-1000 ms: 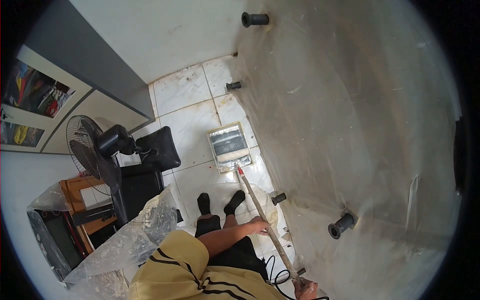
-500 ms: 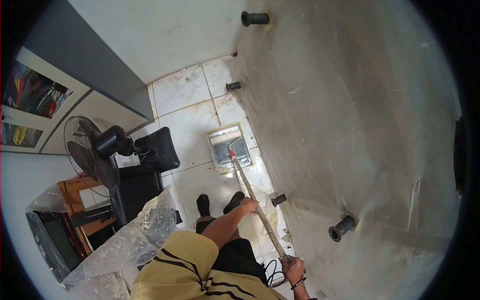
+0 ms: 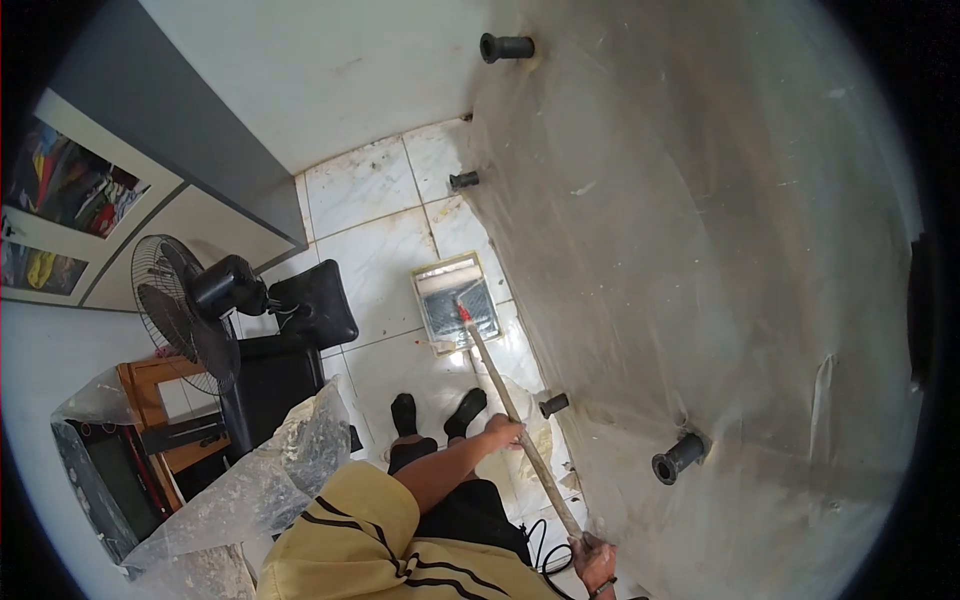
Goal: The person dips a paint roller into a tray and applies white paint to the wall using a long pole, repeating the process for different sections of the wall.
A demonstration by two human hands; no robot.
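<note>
A long-handled paint roller slants from the tray down to the lower right. Its pale roller head lies at the far end of the paint tray, and a red grip shows where the frame meets the pole. Partway along the pole, my left hand is wrapped around it. My right hand grips the pole near its lower end, with a dark band at the wrist. The tray rests on the floor ahead of my feet.
A large plastic-covered surface with several black legs fills the right side. At left stand a black fan, a black chair, a plastic-draped item and a cabinet. A black cable lies near my right hand.
The roller head stays in the tray. Both hands keep their hold on the pole, having shifted only slightly down in the view. The camera view has moved a little.
</note>
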